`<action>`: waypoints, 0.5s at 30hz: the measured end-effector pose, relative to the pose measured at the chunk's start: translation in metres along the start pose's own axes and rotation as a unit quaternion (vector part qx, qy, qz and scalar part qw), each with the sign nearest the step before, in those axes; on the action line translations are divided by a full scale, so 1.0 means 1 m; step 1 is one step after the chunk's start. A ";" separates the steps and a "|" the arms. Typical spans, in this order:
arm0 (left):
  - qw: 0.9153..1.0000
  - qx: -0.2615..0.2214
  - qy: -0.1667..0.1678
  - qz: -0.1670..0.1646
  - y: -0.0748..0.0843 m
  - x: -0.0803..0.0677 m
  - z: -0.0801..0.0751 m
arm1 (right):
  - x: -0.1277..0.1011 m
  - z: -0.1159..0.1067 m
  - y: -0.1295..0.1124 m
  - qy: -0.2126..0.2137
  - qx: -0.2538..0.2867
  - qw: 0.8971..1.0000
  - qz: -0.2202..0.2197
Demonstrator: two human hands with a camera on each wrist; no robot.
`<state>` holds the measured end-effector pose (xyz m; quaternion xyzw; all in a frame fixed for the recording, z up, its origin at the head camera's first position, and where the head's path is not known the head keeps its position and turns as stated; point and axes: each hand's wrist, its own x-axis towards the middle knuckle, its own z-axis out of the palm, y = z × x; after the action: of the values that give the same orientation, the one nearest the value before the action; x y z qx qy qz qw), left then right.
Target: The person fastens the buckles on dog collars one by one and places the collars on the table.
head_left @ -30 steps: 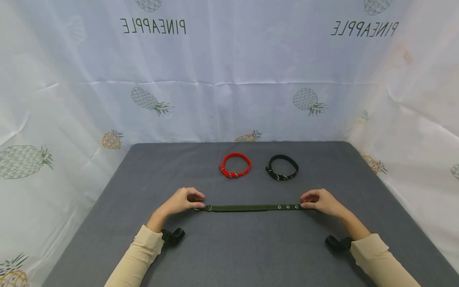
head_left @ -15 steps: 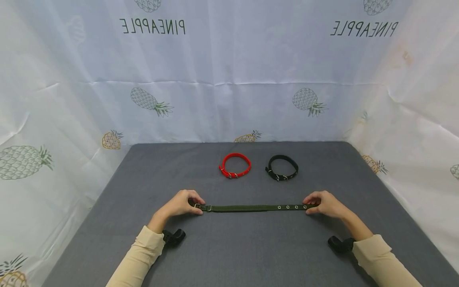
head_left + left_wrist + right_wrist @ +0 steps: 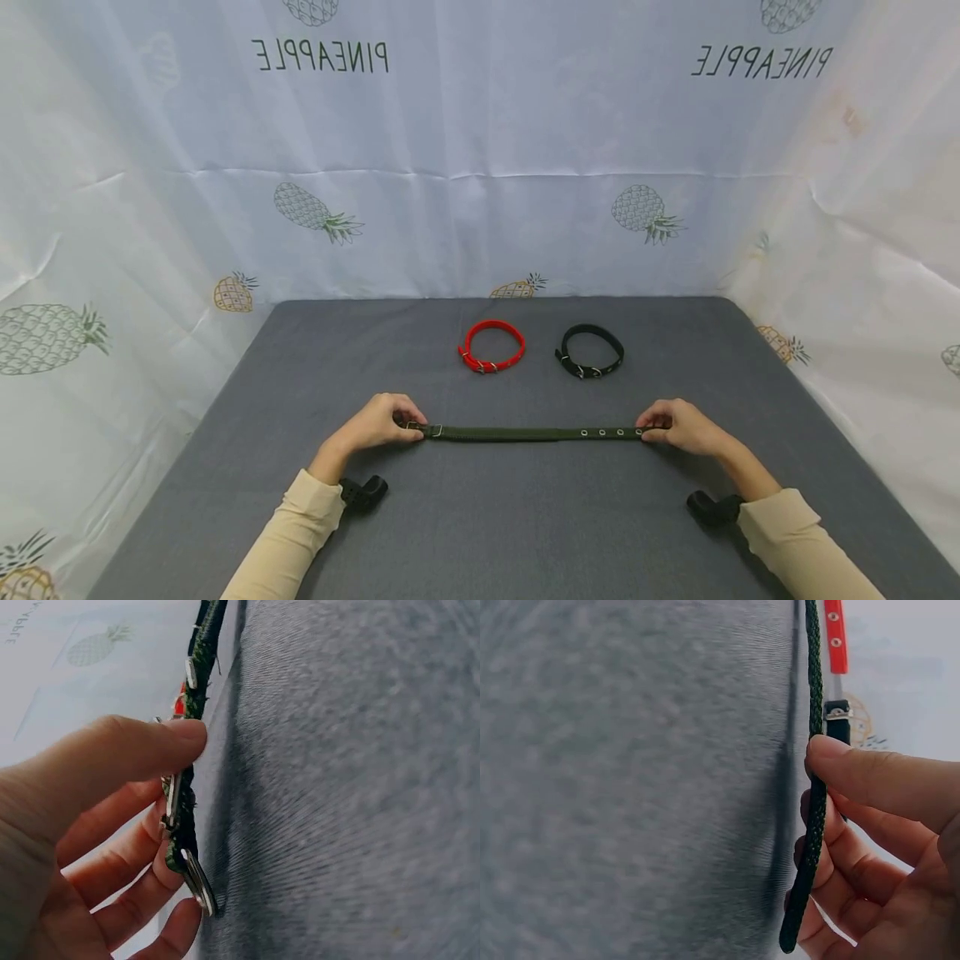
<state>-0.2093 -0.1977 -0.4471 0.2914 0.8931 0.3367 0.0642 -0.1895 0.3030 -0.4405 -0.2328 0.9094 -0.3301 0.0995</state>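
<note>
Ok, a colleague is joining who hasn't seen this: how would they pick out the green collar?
On the gray table, find the person's left hand and right hand. The green collar spans the gap between them, pinched near each end. It alone is straight; the red collar and black collar behind lie in rings.

- Here's a red collar (image 3: 510,362), closed in a loop, lying towards the far edge of the grey counter (image 3: 525,517)!
- Just right of it, not touching, a black collar (image 3: 611,367), looped too!
- Behind, white sheeting (image 3: 480,242) printed with pineapples, "PINEAPPLE" reading backwards up top!
</note>
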 end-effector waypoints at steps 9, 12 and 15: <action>1.000 -0.018 -0.004 -0.021 -0.001 -0.001 -0.009 | 0.004 -0.008 -0.005 -0.004 0.011 1.000 0.021; 0.999 -0.029 -0.001 -0.035 0.000 0.000 -0.013 | 0.006 -0.012 -0.007 -0.003 0.021 0.999 0.034; 0.998 -0.046 0.004 -0.051 0.000 0.001 -0.016 | 0.007 -0.015 -0.009 0.004 0.029 0.999 0.042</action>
<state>-0.2149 -0.2059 -0.4347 0.2412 0.8905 0.3748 0.0912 -0.1975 0.3021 -0.4235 -0.1898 0.9090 -0.3526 0.1159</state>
